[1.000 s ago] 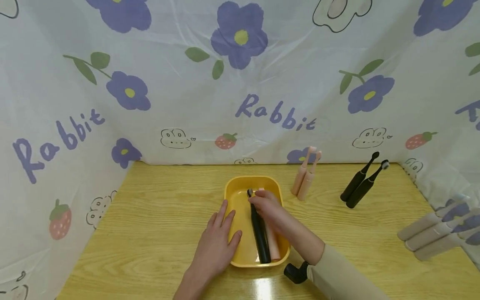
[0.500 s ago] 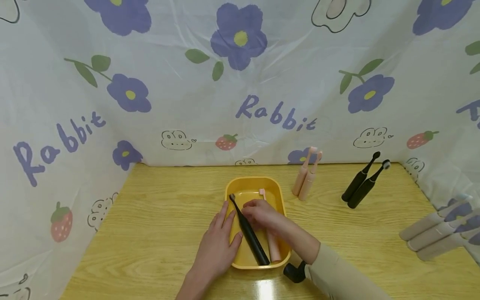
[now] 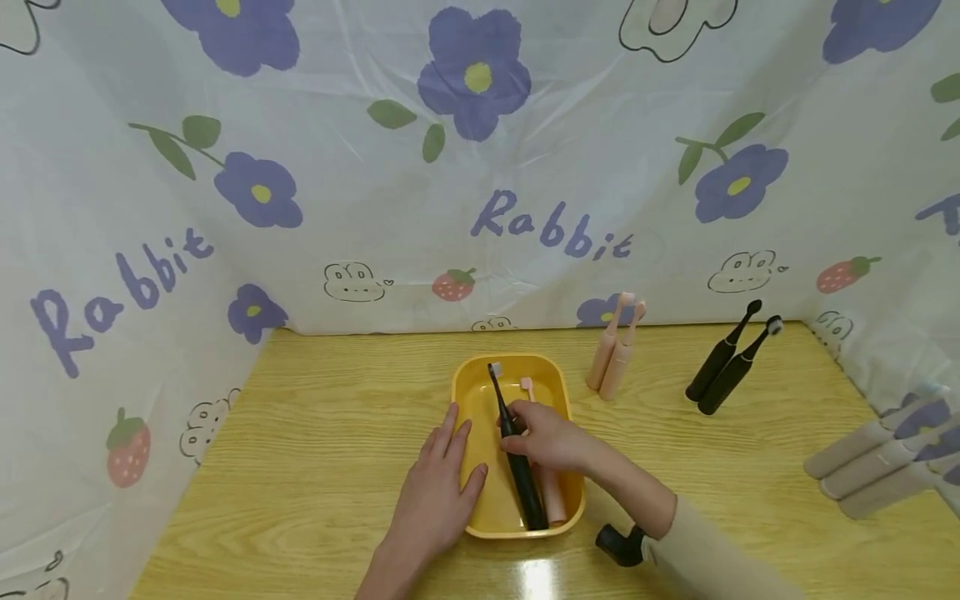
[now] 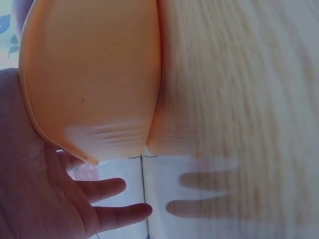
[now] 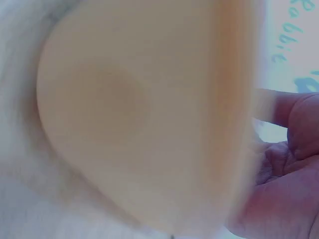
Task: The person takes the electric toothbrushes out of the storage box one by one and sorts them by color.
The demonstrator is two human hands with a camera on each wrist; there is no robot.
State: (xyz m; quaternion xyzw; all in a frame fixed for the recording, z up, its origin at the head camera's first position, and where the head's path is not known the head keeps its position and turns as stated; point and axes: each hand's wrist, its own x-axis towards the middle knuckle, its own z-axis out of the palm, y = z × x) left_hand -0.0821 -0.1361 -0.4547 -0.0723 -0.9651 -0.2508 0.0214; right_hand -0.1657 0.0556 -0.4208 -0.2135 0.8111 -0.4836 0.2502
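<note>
Centrally on the table [image 3: 315,433]: yellow tray [image 3: 480,396], holding two brushes. Right hand [image 3: 551,437], fingers curled round the black brush [image 3: 517,454] near its neck, gripping it; bristle end toward 12 o'clock, base toward 6 at the tray's near wall. Pink brush [image 3: 553,492] lying just at 3 o'clock of the black one, touching or nearly so, its head [image 3: 527,385] poking out past the fingers. Left hand [image 3: 438,492] at 9 o'clock of the tray, flat, fingers straight and spread, resting on the rim and left wall, holding nothing. Seen blurred from the right wrist: only the tray's pale side and part of the palm. At 2 o'clock of the tray, two pink brushes [image 3: 613,354] leaning on the curtain [image 3: 480,167]; further toward 3, two black brushes [image 3: 723,367]; at the far right edge, grey brushes [image 3: 877,454] lying together.
</note>
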